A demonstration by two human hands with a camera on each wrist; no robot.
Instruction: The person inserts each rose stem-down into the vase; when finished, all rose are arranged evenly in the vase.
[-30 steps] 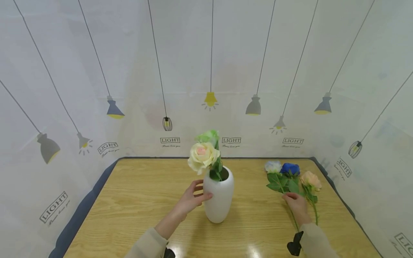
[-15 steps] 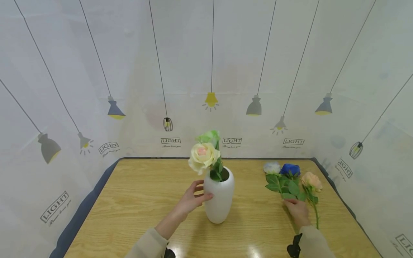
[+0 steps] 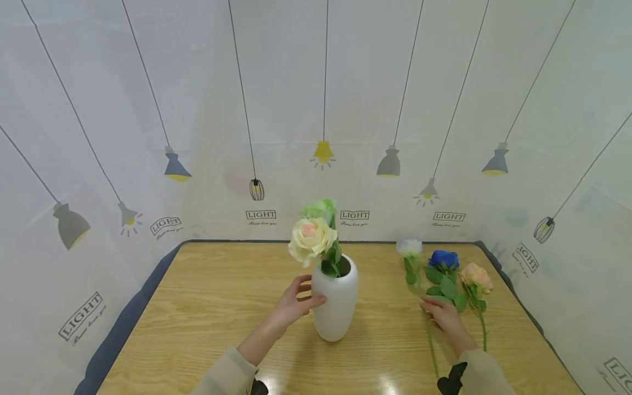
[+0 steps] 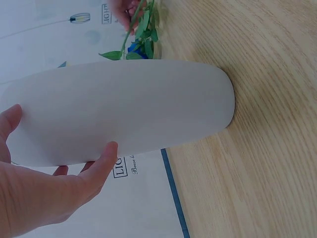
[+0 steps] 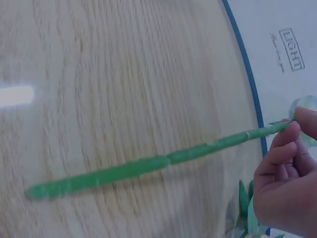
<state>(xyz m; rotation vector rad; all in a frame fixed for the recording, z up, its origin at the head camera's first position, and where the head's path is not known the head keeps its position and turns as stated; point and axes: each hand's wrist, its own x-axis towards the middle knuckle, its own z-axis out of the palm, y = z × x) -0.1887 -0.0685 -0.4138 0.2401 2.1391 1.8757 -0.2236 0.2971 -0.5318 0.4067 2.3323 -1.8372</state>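
A white vase (image 3: 334, 307) stands upright on the wooden table, holding a cream rose (image 3: 311, 238) with a pink centre and a green flower (image 3: 320, 209) behind it. My left hand (image 3: 292, 304) grips the vase's left side, thumb in front and fingers round the back; the left wrist view shows the fingertips on its smooth wall (image 4: 129, 106). On the right, my right hand (image 3: 444, 318) pinches the stem of a white flower (image 3: 410, 247). In the right wrist view that green stem (image 5: 148, 164) reaches from the thumb and fingers over the tabletop, its lower end free.
A blue rose (image 3: 443, 259) and a peach flower (image 3: 476, 277) lie on the table's right side, right beside my right hand. A white cloth (image 3: 316, 99) printed with hanging lamps rises behind the wooden table (image 3: 222, 285) and along both sides.
My right hand has shifted left with the white flower, drawing it away from the blue rose and peach flower. My left hand and the vase have stayed in place.
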